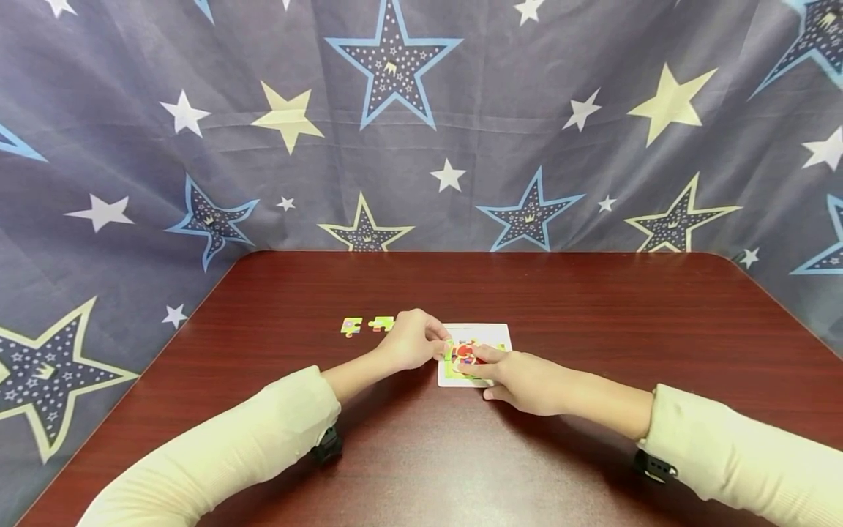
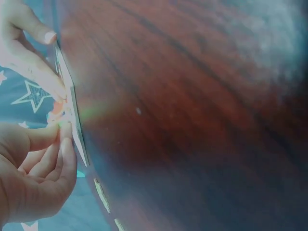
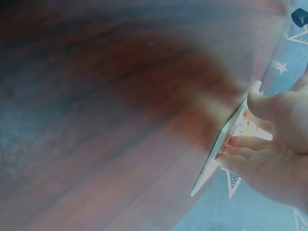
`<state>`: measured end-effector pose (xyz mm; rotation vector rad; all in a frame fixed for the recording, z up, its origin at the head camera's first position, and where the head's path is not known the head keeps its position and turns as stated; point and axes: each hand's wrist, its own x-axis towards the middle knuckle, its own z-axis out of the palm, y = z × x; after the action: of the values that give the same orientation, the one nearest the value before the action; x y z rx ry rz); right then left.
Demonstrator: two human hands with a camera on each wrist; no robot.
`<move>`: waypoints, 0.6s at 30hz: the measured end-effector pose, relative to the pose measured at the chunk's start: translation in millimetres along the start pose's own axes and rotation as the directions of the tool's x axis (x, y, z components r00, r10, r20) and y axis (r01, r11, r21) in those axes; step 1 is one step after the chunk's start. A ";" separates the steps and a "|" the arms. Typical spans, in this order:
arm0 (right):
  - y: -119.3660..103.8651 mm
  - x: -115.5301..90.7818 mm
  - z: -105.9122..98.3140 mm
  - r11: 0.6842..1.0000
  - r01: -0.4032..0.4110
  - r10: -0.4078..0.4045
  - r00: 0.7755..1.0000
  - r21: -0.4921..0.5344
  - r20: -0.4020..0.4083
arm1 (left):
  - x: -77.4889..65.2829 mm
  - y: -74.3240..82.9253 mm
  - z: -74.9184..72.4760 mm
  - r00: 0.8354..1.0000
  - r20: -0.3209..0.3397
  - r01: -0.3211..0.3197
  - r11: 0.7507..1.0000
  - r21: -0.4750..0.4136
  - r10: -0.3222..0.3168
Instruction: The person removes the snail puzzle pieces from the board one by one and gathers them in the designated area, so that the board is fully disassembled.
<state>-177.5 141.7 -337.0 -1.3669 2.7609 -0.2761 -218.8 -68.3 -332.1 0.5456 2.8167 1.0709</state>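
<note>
Inside the table's (image 1: 606,307) edges, left fingers (image 1: 436,328) pinch a jigsaw piece (image 1: 449,351); spread right fingers (image 1: 489,354) might slip, skewing the puzzle tray (image 1: 487,329).

Left hand (image 2: 41,180) and right hand (image 2: 24,50) at thin, pale flat board (image 2: 75,113); 2 thin yellowish pieces (image 2: 102,196) nearby on reddish-brown table (image 2: 192,125).

Curtain (image 1: 454,208): evenly lit, crisp in the head view, stars stretched toward the sides.
Tabletop (image 1: 461,468): pale glare toward the near edge; soft shadows beneath the forearms (image 1: 612,399) suggest overhead light.
Left wrist view: hazy, blue-tinted; tabletop blurred with a whitish bloom, right hand (image 2: 19,57) washed out.
Right wrist view: dim, veiled; tabletop smeared, puzzle board (image 3: 222,138) bleached on its face.
</note>
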 end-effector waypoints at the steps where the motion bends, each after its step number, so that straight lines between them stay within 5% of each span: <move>1: 0.0 0.3 0.1 1.000 0.001 -0.001 1.000 -0.003 0.003 | 0.3 0.8 0.1 1.000 -0.011 -0.006 1.000 0.012 0.006; 7: 0.0 1.6 0.5 1.000 0.003 -0.003 1.000 0.003 0.009 | 3.0 12.9 -3.0 0.999 -0.027 -0.033 0.998 0.058 0.034; 18: -0.4 -0.7 2.5 1.000 0.005 -0.005 1.000 0.004 -0.013 | -0.5 12.9 -6.5 0.996 -0.024 0.084 0.996 -0.025 -0.084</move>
<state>-176.5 141.7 -339.4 -1.3768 2.7664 -0.2916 -215.7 -63.7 -318.8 0.4102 2.8163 1.1017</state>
